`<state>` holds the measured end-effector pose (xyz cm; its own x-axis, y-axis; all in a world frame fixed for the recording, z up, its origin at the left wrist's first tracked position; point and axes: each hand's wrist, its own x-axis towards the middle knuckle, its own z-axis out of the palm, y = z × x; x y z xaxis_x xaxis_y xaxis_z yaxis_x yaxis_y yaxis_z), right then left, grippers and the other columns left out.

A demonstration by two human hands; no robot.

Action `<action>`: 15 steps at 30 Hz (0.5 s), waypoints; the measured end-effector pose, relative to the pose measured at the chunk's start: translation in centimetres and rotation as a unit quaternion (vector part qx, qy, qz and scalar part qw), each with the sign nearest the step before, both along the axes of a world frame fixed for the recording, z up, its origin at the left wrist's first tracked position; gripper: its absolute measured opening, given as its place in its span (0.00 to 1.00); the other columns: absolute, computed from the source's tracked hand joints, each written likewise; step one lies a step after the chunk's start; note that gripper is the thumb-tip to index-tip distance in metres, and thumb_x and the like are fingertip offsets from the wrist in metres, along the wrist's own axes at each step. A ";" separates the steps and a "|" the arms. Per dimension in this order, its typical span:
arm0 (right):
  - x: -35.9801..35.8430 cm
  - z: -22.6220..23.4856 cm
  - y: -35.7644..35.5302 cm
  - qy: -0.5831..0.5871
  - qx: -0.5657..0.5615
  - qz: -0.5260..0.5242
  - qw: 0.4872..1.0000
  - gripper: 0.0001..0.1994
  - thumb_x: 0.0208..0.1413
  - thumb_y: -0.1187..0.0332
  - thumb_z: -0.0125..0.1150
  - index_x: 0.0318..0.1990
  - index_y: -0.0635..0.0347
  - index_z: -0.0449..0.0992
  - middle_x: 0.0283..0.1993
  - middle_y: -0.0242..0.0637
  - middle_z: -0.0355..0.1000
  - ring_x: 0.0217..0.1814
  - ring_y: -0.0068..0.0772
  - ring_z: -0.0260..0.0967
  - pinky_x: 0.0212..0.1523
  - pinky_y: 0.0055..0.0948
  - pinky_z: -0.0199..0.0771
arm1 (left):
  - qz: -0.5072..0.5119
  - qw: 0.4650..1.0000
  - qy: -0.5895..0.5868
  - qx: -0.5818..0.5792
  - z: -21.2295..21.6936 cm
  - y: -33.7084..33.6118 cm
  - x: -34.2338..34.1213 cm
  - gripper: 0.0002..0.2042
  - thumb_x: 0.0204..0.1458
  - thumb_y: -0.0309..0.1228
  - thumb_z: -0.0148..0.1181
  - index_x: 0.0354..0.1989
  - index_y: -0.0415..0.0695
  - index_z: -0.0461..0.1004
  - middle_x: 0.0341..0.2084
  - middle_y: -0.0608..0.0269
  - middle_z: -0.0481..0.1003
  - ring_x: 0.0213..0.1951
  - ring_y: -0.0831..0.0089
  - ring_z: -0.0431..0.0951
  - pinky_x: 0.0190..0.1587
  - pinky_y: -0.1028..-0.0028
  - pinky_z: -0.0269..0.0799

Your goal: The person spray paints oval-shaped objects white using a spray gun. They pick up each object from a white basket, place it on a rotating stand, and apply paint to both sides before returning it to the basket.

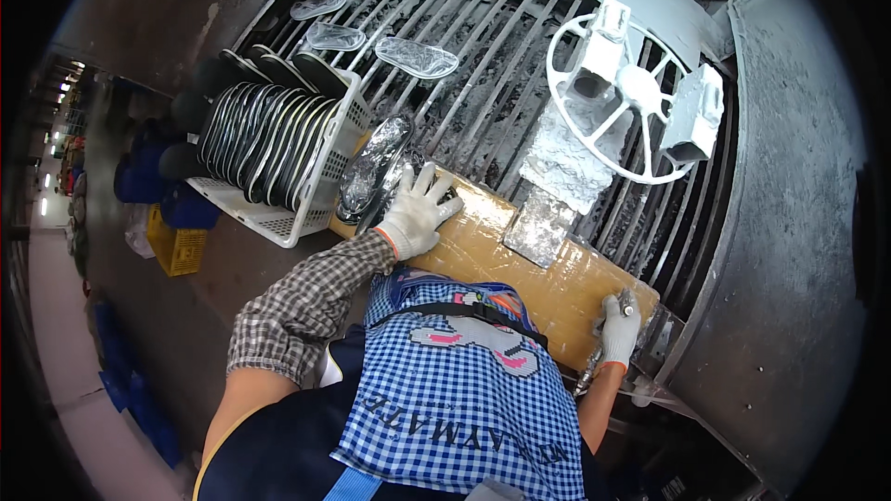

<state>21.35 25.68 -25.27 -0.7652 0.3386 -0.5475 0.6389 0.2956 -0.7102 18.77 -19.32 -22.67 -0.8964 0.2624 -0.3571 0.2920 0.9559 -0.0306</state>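
Note:
My left hand (415,215), in a white knit glove, lies with its fingers spread at the left end of a tan board (473,278). It is next to dark, glossy shoe-sole-shaped pieces (373,167), and whether the fingers touch them I cannot tell. At the board's right end, my gloved right hand (619,329) is closed around a metal spray gun (627,302), partly hidden by the fingers. Left of the board, a white perforated basket (320,167) tips sideways with a row of black sole-shaped pieces (264,139) standing on edge.
Metal bars (492,46) stretch behind the board. Several clear, shiny soles (418,57) lie on them. A white-coated spoked wheel (640,88) carrying two box-shaped holders stands at the right. A coated block (540,227) rests on the board. Dark walls (789,195) enclose the right side; a yellow crate (176,246) sits lower left.

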 end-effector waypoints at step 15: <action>-0.1 0.8 -1.3 0.002 0.052 0.010 0.999 0.24 0.67 0.70 0.62 0.68 0.63 0.72 0.33 0.31 0.74 0.21 0.23 0.69 0.19 0.28 0.70 | 0.164 0.986 -0.005 0.036 -2.4 -6.5 -11.3 0.34 0.71 0.59 0.42 0.79 0.54 0.61 0.81 0.55 0.55 0.82 0.46 0.46 0.81 0.39 0.29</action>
<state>21.29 24.43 -24.42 -0.7747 0.3791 -0.5062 0.6291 0.3803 -0.6780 7.48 -25.83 -25.07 -0.9341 -0.0159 -0.3567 -0.0326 0.9986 0.0410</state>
